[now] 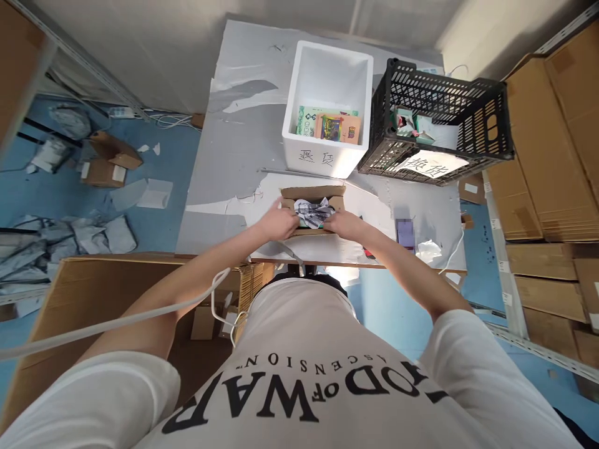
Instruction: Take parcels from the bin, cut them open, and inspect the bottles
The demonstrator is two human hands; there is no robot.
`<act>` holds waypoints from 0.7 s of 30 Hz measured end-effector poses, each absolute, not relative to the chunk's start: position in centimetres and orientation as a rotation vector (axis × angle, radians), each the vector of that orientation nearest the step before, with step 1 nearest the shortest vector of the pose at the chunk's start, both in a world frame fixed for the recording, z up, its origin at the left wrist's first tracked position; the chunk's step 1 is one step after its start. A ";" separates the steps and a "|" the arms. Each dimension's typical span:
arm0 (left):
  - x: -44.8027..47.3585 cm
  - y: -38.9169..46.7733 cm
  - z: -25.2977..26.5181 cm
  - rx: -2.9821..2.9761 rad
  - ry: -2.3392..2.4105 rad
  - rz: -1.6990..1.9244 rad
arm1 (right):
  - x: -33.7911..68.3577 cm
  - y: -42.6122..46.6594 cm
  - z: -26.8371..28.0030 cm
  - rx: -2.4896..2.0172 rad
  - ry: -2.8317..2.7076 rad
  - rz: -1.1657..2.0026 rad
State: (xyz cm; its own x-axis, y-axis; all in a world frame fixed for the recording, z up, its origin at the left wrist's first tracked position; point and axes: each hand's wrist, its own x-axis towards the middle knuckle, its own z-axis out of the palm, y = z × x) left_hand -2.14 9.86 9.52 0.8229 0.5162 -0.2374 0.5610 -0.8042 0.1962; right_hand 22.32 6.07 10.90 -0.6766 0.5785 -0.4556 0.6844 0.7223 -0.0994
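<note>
A small open cardboard box [312, 192] lies on the table in front of me, its flaps folded outward. Crumpled printed paper [312, 213] fills its middle, and a strip of green shows beneath the paper. My left hand [281, 221] is closed on the box's left side, fingers curled over the edge. At the right side, my right hand [345, 224] is closed on the near corner, its fingertips beside the paper. The fingertips of both hands are partly hidden inside the box.
Behind the box stand a white foam bin [311, 156] with colourful packages inside and a black plastic crate [468, 134] holding small boxes. A purple phone-like object [405, 234] lies to the right. A large carton [93, 274] stands lower left; a white cable [140, 318] crosses my left arm.
</note>
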 end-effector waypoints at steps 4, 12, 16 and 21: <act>2.4 10.4 9.1 2.708 0.527 -0.602 | 20.4 7.9 11.0 0.937 2.370 -0.298; 0.9 7.8 10.1 2.734 1.175 -0.467 | 23.8 3.7 10.8 1.505 2.355 -0.198; -1.4 5.8 7.4 2.533 1.538 -0.250 | 24.2 0.8 6.8 1.945 2.374 -0.310; -2.5 5.1 1.7 2.260 1.520 0.210 | 23.4 -1.0 0.7 2.309 2.427 -0.514</act>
